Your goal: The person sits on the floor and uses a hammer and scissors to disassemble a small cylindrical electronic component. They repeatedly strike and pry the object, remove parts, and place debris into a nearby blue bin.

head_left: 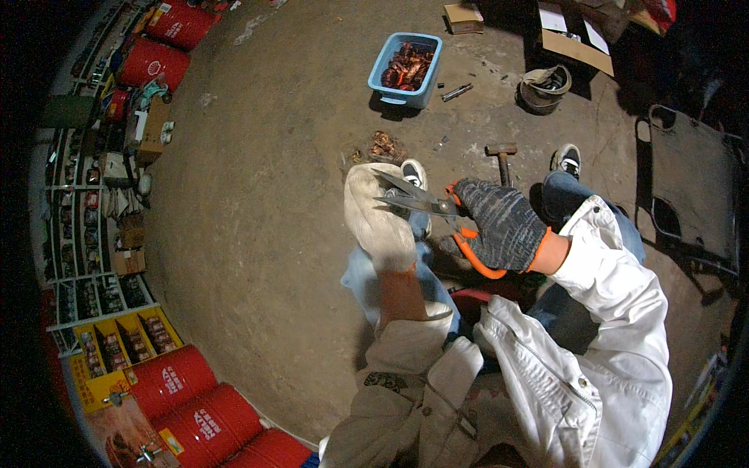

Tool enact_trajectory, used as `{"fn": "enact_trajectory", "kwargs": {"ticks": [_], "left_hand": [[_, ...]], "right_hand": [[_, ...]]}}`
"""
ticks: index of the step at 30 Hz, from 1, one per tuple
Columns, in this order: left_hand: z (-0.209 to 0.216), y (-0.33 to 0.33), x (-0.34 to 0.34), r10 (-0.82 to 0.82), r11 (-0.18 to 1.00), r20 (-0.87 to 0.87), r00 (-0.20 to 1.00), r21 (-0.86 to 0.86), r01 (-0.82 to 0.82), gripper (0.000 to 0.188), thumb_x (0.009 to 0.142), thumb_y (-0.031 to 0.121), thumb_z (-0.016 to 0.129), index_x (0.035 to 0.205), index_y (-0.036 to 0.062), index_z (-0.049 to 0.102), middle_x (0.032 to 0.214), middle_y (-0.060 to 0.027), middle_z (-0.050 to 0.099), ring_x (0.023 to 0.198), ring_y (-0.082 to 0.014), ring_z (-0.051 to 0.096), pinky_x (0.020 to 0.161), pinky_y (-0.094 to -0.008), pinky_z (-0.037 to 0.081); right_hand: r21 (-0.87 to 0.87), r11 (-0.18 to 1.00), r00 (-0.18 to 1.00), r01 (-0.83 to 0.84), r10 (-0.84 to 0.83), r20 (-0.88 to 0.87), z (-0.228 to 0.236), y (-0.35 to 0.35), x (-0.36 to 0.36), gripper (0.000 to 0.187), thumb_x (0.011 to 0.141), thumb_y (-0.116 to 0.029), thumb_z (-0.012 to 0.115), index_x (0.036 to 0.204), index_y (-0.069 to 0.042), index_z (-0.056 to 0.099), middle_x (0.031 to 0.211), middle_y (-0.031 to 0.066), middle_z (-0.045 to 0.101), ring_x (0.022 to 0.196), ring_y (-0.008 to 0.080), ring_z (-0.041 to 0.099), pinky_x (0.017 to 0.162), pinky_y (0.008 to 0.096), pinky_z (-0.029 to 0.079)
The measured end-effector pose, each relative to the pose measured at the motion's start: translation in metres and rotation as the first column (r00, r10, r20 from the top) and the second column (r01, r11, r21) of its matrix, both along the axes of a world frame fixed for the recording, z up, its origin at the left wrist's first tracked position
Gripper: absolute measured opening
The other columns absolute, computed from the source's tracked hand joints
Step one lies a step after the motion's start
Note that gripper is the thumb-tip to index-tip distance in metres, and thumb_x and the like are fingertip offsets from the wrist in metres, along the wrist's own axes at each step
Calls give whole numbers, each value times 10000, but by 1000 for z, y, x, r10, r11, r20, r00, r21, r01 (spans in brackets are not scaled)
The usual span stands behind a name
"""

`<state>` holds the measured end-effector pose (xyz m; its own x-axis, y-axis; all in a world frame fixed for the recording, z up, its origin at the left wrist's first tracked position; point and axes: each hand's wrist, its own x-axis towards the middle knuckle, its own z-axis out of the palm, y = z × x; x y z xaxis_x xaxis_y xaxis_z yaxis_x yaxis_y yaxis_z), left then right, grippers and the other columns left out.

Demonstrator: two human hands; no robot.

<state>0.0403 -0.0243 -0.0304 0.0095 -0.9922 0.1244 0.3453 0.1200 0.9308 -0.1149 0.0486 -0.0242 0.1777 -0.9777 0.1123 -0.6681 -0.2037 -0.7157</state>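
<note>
My right hand (pixel 503 222), in a dark grey knit glove with an orange cuff, is wrapped round the orange handles of a pair of shears (pixel 421 201). The blades point left and stand apart. My left hand (pixel 376 210), in a white knit glove, is curled beside the blades, which overlap its fingers. Whatever it may hold is hidden. Beyond my left hand, a small heap of copper-coloured scrap (pixel 384 147) lies on the floor near my shoe (pixel 414 173).
A blue plastic bin (pixel 396 101) holds copper-coloured scrap. A hammer (pixel 502 150) stands near my feet. Farther right are a bucket (pixel 538 100) of metal pieces, a cardboard box (pixel 577 53) and a folding chair (pixel 694 179). Shelves (pixel 72 187) and red drums (pixel 207 421) line the left.
</note>
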Motion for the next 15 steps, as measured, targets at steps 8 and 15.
{"fn": "enact_trajectory", "kwargs": {"ticks": [8, 15], "left_hand": [[7, 1, 6, -90, 995, 44, 995, -45, 92, 215, 950, 193, 386, 943, 13, 502, 822, -52, 507, 709, -122, 503, 645, -253, 438], [3, -3, 6, 28, 999, 209, 977, -48, -19, 170, 931, 144, 380, 910, 29, 504, 820, -44, 496, 752, -120, 477, 712, -252, 412]], "right_hand": [[-52, 998, 997, -39, 35, -71, -2, 3, -7, 461, 722, -239, 670, 1075, 28, 543, 890, 216, 611, 805, 377, 608, 684, 408, 500], [138, 989, 997, -53, 45, 64, -8, 12, 7, 368, 782, -271, 604, 1039, -8, 585, 761, 197, 608, 704, 373, 608, 610, 428, 483]]}}
